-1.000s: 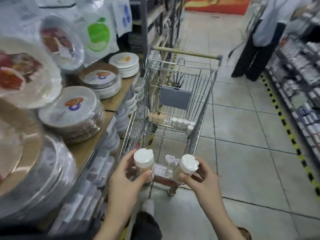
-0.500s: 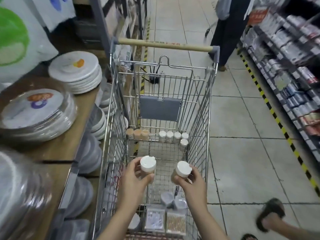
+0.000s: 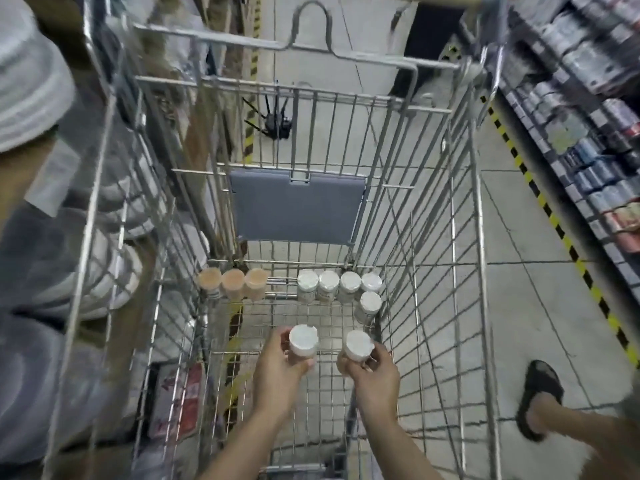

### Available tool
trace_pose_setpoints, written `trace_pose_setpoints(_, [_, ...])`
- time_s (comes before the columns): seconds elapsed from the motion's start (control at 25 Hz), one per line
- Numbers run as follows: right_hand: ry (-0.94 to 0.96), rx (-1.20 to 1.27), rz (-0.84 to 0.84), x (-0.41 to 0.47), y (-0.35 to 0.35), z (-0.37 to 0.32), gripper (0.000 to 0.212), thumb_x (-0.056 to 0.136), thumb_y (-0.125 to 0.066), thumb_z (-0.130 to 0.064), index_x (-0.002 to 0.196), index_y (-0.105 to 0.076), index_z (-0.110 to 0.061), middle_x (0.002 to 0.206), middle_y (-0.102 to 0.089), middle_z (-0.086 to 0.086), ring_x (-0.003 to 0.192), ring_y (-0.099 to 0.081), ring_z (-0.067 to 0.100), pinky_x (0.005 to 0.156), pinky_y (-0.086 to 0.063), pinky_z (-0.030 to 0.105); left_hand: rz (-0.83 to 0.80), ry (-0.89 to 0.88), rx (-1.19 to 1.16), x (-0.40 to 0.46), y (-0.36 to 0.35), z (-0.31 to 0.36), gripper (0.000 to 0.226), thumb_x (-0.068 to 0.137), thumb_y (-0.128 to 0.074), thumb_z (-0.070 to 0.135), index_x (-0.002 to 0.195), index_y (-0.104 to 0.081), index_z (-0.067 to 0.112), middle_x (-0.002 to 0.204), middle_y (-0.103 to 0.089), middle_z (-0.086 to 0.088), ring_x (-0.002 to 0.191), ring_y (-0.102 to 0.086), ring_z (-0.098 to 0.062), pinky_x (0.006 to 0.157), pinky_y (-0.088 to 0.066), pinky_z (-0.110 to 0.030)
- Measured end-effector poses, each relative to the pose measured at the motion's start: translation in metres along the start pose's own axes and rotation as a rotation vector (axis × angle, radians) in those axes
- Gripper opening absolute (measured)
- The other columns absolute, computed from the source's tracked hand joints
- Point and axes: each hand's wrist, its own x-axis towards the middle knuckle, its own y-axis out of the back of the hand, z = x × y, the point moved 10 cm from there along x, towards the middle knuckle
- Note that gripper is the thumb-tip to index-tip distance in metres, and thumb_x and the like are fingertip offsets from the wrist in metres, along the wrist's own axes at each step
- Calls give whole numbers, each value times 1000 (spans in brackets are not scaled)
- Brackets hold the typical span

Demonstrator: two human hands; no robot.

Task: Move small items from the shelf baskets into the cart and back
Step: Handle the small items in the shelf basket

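Inside the silver wire shopping cart [image 3: 478,237], near its front end, the left hand [image 3: 277,372] and right hand [image 3: 374,375] each grip a small white-lidded plastic jar [image 3: 303,341] [image 3: 358,346], fingers [image 3: 382,355] curled round the sides; both jars look light, rigid and smooth, best held around the body below the lid.

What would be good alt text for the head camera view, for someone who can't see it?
Two hands reach down into a wire shopping cart, the left hand and right hand each gripping a small white-capped jar. Three tan-capped jars and five white-capped jars stand along the cart's far end.
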Motion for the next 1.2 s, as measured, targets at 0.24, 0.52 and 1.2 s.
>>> trace_pose_setpoints(0.24, [12, 77, 69, 66, -33, 33, 50, 68, -79, 1, 112, -65, -16, 100, -70, 0, 94, -66, 18, 75, -51, 16, 10, -53, -5, 66, -39, -26, 54, 67, -72, -17, 99, -55, 24, 99, -61, 7, 79, -56, 9, 60, -48, -10])
trace_pose_setpoints(0.52, [-22, 104, 219, 97, -49, 59, 49, 70, -80, -5, 113, -60, -19, 100, -68, -5, 91, -64, 10, 78, -48, 24, 23, -73, -8, 105, -66, -45, 53, 69, -67, -22, 110, -56, 10, 106, -58, -2, 81, -56, 6, 64, -46, -6])
trace_pose_setpoints(1.2, [53, 131, 371, 98, -44, 53, 41, 70, -80, -3, 105, -61, -11, 101, -66, 3, 98, -62, 14, 69, -43, 2, 32, -212, 6, 117, -82, -36, 45, 74, -73, -5, 108, -58, 20, 108, -57, 7, 100, -53, 7, 84, -52, -17])
